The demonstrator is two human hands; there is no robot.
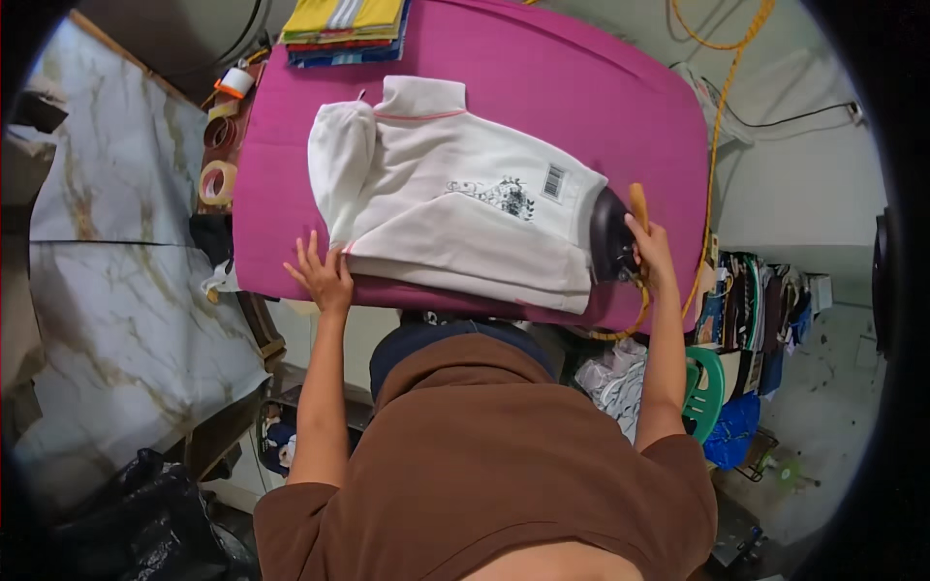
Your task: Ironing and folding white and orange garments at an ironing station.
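A white high-collared garment (414,167) lies on a padded pink-covered table (552,94), its collar towards the far side and its hem to the right. It bears a dark floral print and a barcode-like patch. My right hand (655,256) grips the handle of a dark iron (609,229) at the hem. The iron's front part appears to be hidden by the cloth. With fingers spread, my left hand (325,282) rests at the table's near edge, its thumb side touching the garment beside a pink seam.
Folded colourful cloths (345,33) are stacked at the far left. Tape rolls (216,181) lie on a ledge left of the table. A yellow cord (716,152) hangs along the right side. Beyond it are hanging clothes (759,298) and a green plastic chair (705,392).
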